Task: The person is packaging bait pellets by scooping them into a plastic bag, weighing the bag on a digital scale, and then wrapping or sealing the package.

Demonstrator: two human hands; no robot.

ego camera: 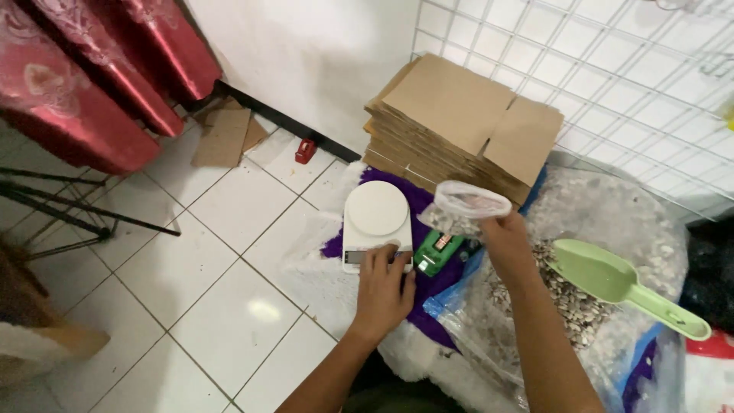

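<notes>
On white floor tiles (229, 206), left hand (382, 294) presses scale (376, 222); right hand (505, 241) grips bag (462, 208).

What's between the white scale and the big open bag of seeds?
In the head view, a green packet lies on the purple cloth between the white scale and the bag of seeds.

White scale (376, 214) under my left hand (384, 287), clear bag (461, 208) of speckled grey-brown bits in my right hand (505, 239). Pale green scoop (612, 279), green bottle (437, 251), purple cloth (428, 287), brown cardboard stack (459, 122), red patterned curtains (84, 69), white tiled floor (222, 291).
</notes>
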